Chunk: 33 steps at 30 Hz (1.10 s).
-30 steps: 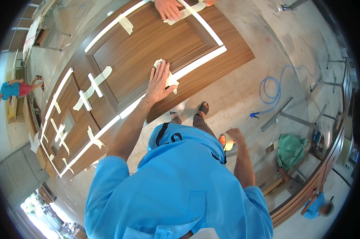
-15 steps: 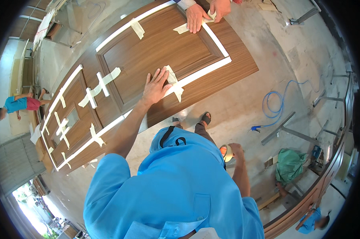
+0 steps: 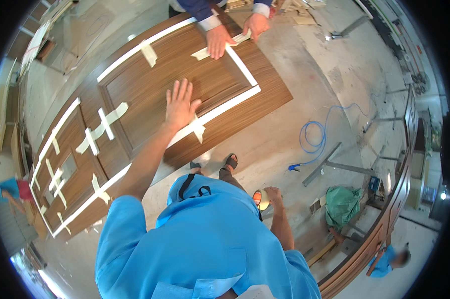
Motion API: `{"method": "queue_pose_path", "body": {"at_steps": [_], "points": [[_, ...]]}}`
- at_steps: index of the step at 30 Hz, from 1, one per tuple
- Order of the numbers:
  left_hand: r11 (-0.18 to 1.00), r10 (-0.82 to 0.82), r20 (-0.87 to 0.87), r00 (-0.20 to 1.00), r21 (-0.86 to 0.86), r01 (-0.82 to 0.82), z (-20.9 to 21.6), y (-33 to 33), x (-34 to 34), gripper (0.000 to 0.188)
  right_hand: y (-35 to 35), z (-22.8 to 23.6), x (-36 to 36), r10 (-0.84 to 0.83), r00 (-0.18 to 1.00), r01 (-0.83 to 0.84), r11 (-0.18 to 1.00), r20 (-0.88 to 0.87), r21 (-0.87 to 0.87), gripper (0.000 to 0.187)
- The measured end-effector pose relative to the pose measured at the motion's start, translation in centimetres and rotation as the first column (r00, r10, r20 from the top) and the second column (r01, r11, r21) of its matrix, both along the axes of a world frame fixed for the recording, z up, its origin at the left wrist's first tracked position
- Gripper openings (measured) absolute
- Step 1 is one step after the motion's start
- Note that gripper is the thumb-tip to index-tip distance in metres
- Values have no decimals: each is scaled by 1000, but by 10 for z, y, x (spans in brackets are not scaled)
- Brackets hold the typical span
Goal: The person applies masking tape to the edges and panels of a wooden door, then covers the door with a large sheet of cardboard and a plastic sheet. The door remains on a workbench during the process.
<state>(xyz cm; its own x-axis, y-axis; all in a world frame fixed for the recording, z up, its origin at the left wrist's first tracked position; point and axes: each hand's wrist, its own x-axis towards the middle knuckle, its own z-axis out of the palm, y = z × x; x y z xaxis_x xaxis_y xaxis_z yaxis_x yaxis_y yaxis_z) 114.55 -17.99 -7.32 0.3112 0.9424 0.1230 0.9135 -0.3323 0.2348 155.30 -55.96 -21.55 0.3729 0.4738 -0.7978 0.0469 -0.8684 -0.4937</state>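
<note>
Brown door [image 3: 150,92] beneath left hand [image 3: 179,106], fingers slightly apart; right hand [image 3: 274,194], fingers clamped on tape roll [image 3: 265,200].

Colours and patterns: brown grained door panel [image 3: 145,99] marked out in white and cream.
Panel: mid-brown, fine streaked wood grain, darker brown along the recessed mouldings; strips [image 3: 230,106] plain white; tape pieces [image 3: 149,55] pale cream, no pattern seen; tape roll [image 3: 265,200] pale cream-yellow, orange showing inside; wearer's shirt [image 3: 195,239] plain bright sky blue; strap [image 3: 187,185] black; trousers [image 3: 227,175] brown; sandal [image 3: 232,160] dark grey; co-worker's sleeve [image 3: 195,7] navy, cuff [image 3: 210,23] light grey; air hose [image 3: 325,134] blue; crumpled sheet [image 3: 342,207] green; floor [image 3: 284,119] grey-beige, mottled with paler patches; distant shorts [image 3: 23,189] dark red; metal stand [image 3: 352,169] grey.
</note>
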Motion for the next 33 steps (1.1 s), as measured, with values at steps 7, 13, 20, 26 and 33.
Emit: {"method": "queue_pose_path", "body": {"at_steps": [7,13,20,26,33], "points": [[954,-241,144,960,-145,262,7,-67,67,85,-9,15,-32,-83,996,81,993,25,86,24],[937,-345,528,776,144,319,42,-106,68,60,-42,14,-48,-200,980,201,980,-17,3,28],[527,-144,805,575,-429,733,13,-160,91,43,22,79,-60,97,877,-236,940,470,246,29],[378,-63,833,549,-489,786,17,-166,142,40,138,178,-66,154,912,-370,708,379,602,19],[306,144,776,614,-625,718,37,-141,243,39,175,224,1,173,962,-273,629,211,728,24]]}}
